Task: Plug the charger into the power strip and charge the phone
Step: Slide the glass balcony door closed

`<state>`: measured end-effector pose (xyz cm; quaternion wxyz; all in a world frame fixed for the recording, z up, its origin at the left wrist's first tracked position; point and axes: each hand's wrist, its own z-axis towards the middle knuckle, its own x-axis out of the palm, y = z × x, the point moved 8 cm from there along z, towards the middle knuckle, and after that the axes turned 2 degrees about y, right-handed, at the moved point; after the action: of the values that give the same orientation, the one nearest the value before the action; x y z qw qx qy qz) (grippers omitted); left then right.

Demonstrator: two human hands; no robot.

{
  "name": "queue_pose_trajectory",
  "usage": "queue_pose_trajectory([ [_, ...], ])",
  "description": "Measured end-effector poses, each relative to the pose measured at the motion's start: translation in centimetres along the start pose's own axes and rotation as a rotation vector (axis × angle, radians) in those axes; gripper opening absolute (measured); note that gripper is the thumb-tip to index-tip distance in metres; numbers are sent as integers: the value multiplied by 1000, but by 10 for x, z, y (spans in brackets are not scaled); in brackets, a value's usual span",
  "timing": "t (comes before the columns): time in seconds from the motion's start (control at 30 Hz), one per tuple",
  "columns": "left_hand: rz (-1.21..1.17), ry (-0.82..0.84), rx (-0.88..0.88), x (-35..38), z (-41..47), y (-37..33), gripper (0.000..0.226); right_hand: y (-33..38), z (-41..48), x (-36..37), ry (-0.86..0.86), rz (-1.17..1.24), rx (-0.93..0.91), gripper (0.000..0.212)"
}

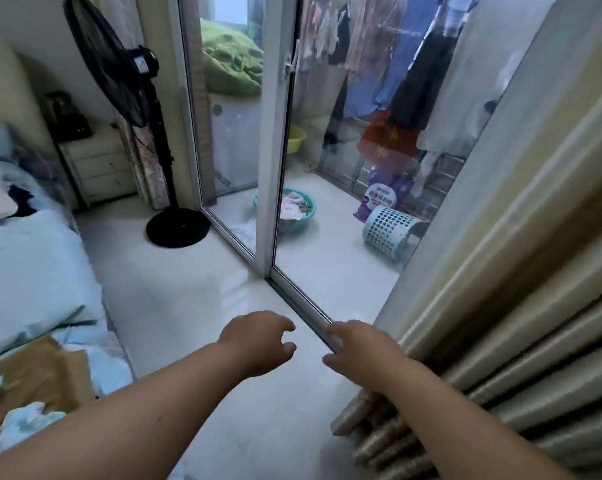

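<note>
My left hand (258,341) and my right hand (358,351) are both stretched out in front of me over the pale floor, near the sliding door's track. Each hand holds nothing, with the fingers loosely curled and apart. No charger, power strip or phone shows anywhere in the head view.
A bed with blue bedding (26,271) lies at the left, a black standing fan (133,98) and a nightstand (98,164) behind it. Glass sliding doors (275,168) face a balcony with laundry, basins and a tipped basket (389,232). A pleated curtain (517,306) hangs at right.
</note>
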<state>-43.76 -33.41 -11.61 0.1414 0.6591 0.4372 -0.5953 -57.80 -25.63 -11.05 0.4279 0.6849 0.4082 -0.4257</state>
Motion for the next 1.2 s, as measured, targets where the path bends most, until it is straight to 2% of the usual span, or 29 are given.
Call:
queue_pose_trajectory([
  [0.2, -61, -85, -137, -65, 80, 55, 47, 27, 125, -52, -61, -37, -134, 51],
  [0.5, -100, -91, -312, -118, 189, 149, 52, 76, 314, -86, 3, -61, -373, 51],
  [0.63, -162, -112, -445, -154, 236, 193, 60, 113, 400, -113, 33, -74, -509, 55],
  [0.93, -232, -269, -633, -231, 286, 295, 59, 228, 533, -130, 99, -135, -755, 53],
  [1.2, -194, -326, -700, -284, 308, 452, 59, 379, 642, -107, 126, -164, -865, 54],
])
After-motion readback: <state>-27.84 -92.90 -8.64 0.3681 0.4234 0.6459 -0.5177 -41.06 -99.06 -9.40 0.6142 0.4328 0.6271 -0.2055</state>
